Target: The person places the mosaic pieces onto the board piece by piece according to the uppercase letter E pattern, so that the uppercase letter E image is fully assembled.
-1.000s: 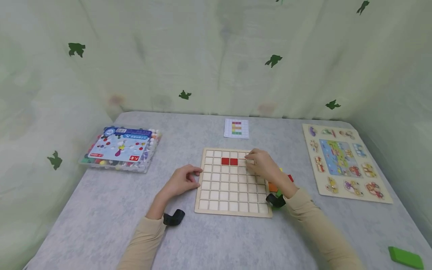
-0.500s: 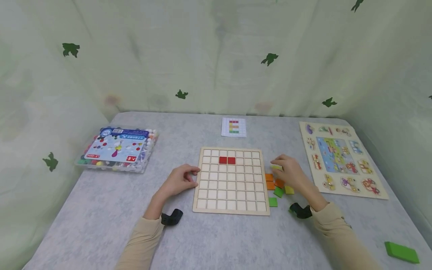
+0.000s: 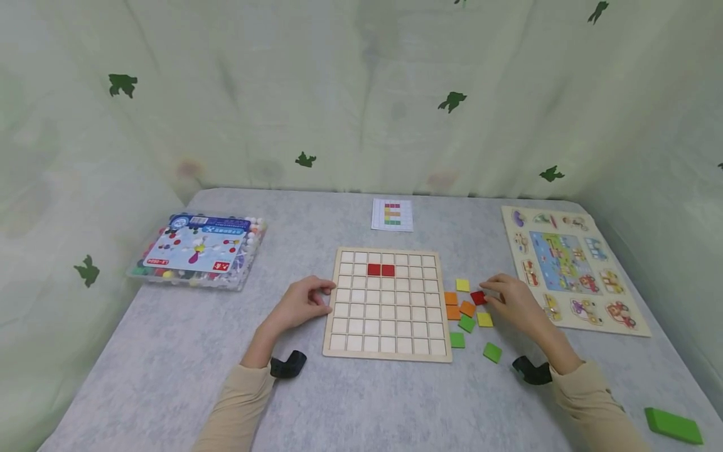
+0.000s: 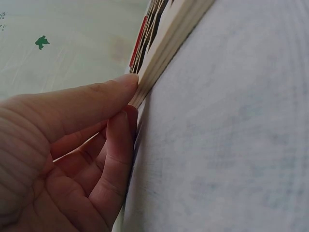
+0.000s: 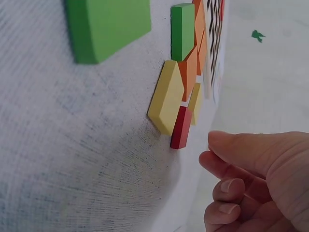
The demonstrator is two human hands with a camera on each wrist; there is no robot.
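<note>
Prob. early on — vs. the card [image 3: 392,215] ahead-right of the L hand [image 3: 300,301], only 2 red tiles [image 3: 374,270] sat in the board [image 3: 390,358] beside it. That hand was half-curled, thumb & fingertip against the edge. Yet to go in, prob.: a loose red tile [image 3: 477,297] just by the R hand [image 3: 519,307] — part-open, empty — plus yellow tiles [image 3: 484,319], orange tiles [image 3: 450,298] & green tiles [image 3: 492,352] to its left.

On my feed: curtained-off play or recording booth, pale drapes [image 3: 254,81] with green cut-outs [image 3: 452,101], grey tabletop [image 3: 361,405], picture puzzle [image 3: 565,260].
</note>
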